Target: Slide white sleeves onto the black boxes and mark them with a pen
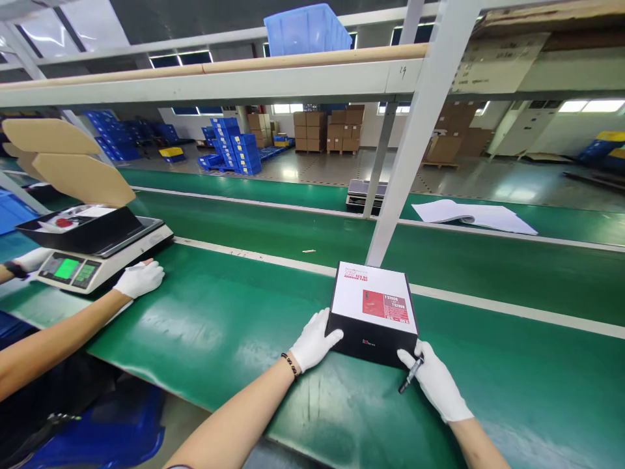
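Note:
A black and white aquarium pump box (354,293) lies flat on the green work surface (234,312), its white printed lid facing up. My left hand (314,341), in a white glove, grips the box's left side, with the thumb against the front corner. At the box's right front corner is my right hand (435,381), also gloved. A dark marker pen (410,376) is held between its thumb and fingers, tip end pointing down to the left. The right fingers rest against the box's side.
A co-worker's gloved hands (140,280) are by a weighing scale (97,264) at the left, which carries an open box (88,228). A white post (415,143) rises just behind my box. Papers (473,215) and another scale (359,195) lie farther back.

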Available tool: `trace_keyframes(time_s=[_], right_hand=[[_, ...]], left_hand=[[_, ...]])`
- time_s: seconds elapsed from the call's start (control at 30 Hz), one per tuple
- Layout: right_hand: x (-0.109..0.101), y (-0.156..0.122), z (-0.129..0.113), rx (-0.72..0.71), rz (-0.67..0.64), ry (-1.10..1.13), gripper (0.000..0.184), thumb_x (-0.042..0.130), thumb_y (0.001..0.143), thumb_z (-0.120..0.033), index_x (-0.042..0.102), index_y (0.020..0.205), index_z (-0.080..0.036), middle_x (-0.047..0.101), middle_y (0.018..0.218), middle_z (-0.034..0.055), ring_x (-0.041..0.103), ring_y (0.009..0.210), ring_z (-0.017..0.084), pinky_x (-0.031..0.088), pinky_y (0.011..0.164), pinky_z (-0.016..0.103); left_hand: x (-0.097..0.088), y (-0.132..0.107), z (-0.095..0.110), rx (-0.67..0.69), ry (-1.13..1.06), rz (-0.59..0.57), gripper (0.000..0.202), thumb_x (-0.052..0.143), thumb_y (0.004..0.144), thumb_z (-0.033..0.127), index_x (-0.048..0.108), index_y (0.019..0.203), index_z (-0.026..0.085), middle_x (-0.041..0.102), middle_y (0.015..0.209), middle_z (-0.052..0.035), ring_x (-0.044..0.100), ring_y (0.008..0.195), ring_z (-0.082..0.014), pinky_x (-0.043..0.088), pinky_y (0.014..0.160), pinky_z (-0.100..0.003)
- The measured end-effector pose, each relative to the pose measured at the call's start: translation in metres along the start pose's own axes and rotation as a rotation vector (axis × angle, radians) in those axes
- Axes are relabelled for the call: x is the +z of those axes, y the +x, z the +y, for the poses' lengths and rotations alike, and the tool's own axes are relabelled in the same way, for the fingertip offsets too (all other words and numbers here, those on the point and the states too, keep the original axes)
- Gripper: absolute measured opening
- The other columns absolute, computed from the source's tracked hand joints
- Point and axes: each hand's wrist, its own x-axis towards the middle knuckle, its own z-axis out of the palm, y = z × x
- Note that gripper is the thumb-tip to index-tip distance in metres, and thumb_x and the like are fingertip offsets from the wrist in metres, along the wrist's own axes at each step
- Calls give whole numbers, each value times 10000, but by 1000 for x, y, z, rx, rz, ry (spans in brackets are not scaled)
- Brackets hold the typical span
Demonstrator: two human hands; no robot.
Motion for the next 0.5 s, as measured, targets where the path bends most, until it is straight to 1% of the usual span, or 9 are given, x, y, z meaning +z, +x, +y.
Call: trace_keyframes(time_s=[0.07, 0.1, 0.17, 0.23, 0.3, 0.33, 0.4, 0.43, 0.5], right_hand=[[-4, 9, 10, -132, -36, -74, 454, 600, 704, -632, 323, 673, -273, 540, 683, -4, 525, 642, 223, 447, 653, 356], [-5, 15, 15, -170, -32, -118, 431, 604, 707, -621, 353, 679, -272, 540, 693, 2, 536, 648, 230, 449, 647, 359], [-3, 27, 23, -180, 12, -179, 391, 618, 695, -613, 453, 743, -262, 573, 750, 23, 580, 701, 263, 465, 658, 378], [1, 38, 27, -170, 61, -186, 416, 624, 684, -610, 539, 870, -247, 618, 878, 59, 617, 811, 301, 484, 706, 406], [3, 44, 26, -153, 85, -151, 477, 644, 664, -605, 571, 962, -239, 630, 954, 77, 623, 877, 319, 488, 756, 433], [3, 44, 23, -134, 85, -120, 504, 667, 641, -606, 574, 973, -239, 632, 939, 72, 622, 866, 318, 488, 771, 442], [2, 43, 15, -81, 88, 33, 528, 727, 567, -617, 552, 900, -246, 628, 870, 50, 614, 822, 300, 488, 787, 444], [1, 41, 8, -60, 96, 134, 531, 727, 557, -646, 523, 847, -250, 623, 837, 41, 609, 815, 289, 490, 790, 434], [0, 40, -6, -32, 140, 312, 530, 633, 636, -739, 466, 771, -254, 614, 794, 47, 605, 827, 271, 495, 779, 401]], left_hand=[[-7, 3, -8, 25, 36, -74, 671, 562, 875, 513, 398, 1457, 223, 450, 1505, -127, 351, 1435, -321, 290, 1181, -481], [-9, 6, -11, 34, 70, -81, 668, 604, 851, 514, 434, 1426, 219, 468, 1486, -132, 357, 1428, -334, 302, 1173, -484], [-10, 17, -16, 54, 147, -36, 593, 659, 820, 497, 522, 1319, 208, 553, 1386, -137, 436, 1363, -345, 339, 1146, -485], [-10, 31, -19, 96, 210, 22, 505, 697, 801, 466, 570, 1213, 204, 623, 1254, -118, 527, 1257, -330, 371, 1117, -477], [-9, 40, -20, 129, 230, 52, 494, 725, 780, 449, 580, 1184, 204, 638, 1196, -102, 556, 1206, -314, 377, 1111, -471], [-9, 43, -19, 139, 215, 50, 522, 734, 769, 453, 576, 1200, 203, 635, 1204, -102, 551, 1213, -312, 365, 1121, -475], [-10, 47, -15, 121, 92, 33, 636, 723, 766, 483, 530, 1302, 201, 609, 1291, -113, 513, 1279, -316, 330, 1150, -480], [-10, 49, -11, 88, -27, 27, 698, 685, 791, 515, 474, 1376, 198, 577, 1359, -119, 484, 1322, -312, 320, 1161, -473], [-11, 55, 2, -25, -336, 33, 789, 547, 868, 585, 306, 1506, 189, 493, 1476, -120, 441, 1379, -291, 324, 1170, -440]])
